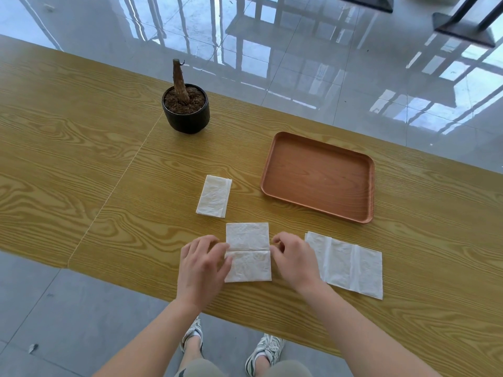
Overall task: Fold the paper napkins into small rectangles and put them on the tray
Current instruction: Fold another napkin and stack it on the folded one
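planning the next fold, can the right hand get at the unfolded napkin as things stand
Probably yes: the unfolded napkin lies flat on the table right beside the right hand, with nothing between them or on top of it.

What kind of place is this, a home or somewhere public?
Probably a cafe or canteen, though I can't be sure: a long wooden table, glossy tiled floor and other table bases beyond.

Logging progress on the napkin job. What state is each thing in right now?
Tray: empty.
Middle napkin: creased across, both hands at its sides.
Right napkin: flat, unfolded.
Far napkin: folded, on table.
Left hand: on napkin edge.
Right hand: at napkin edge.
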Demonstrator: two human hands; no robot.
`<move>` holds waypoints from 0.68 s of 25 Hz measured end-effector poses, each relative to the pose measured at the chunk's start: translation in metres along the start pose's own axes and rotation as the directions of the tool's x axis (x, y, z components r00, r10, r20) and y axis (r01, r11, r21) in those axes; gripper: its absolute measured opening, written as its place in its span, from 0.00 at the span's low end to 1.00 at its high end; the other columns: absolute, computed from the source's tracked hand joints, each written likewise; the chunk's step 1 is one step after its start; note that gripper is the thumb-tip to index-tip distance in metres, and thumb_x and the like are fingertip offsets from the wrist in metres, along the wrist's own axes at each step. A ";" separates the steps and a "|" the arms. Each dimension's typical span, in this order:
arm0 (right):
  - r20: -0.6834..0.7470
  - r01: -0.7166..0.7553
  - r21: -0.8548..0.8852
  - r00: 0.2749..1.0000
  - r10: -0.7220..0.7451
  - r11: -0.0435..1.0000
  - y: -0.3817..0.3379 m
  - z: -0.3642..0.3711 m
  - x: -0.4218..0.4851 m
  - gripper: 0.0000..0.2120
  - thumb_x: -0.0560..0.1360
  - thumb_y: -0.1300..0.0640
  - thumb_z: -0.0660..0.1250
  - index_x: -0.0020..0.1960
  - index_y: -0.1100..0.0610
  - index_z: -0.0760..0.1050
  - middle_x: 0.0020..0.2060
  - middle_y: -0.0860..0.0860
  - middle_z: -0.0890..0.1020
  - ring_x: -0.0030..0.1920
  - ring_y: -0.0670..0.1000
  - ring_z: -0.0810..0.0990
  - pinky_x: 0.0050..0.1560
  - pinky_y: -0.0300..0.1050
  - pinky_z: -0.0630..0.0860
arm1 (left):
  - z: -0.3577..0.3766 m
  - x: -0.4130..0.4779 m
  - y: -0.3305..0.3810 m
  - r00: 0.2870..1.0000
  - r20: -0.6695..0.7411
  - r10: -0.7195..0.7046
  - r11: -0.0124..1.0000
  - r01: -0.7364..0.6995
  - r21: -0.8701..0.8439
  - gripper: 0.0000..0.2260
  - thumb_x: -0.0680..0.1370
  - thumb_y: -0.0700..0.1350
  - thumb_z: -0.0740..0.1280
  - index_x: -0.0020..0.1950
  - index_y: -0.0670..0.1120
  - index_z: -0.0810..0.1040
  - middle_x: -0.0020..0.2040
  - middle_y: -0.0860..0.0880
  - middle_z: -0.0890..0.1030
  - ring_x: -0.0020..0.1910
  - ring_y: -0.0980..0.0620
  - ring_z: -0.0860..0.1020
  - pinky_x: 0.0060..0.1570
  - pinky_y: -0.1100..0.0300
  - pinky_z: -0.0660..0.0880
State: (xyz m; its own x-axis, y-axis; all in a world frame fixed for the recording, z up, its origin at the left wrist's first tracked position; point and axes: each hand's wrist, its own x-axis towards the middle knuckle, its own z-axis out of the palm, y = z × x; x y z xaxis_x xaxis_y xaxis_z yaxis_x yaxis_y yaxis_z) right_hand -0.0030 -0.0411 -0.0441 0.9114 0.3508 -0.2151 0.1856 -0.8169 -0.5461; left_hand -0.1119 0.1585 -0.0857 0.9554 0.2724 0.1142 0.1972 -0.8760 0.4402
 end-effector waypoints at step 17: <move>0.104 -0.029 -0.090 0.994 0.038 0.996 -0.014 0.000 0.060 0.03 0.78 0.53 0.69 0.47 0.52 0.77 0.43 0.47 0.79 0.45 0.51 0.78 0.41 0.46 0.73 | -0.010 0.043 0.005 0.984 0.147 -0.102 0.995 0.103 0.003 0.25 0.72 0.53 0.76 0.66 0.47 0.77 0.52 0.49 0.75 0.51 0.49 0.72 0.51 0.51 0.76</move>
State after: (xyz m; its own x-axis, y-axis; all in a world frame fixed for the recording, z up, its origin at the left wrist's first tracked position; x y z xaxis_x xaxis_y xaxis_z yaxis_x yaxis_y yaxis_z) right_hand 0.0495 -0.0084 -0.0497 0.8747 0.3650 -0.3190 0.1912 -0.8645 -0.4649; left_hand -0.0722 0.1699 -0.0703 0.9522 0.2990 -0.0631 0.2948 -0.8444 0.4472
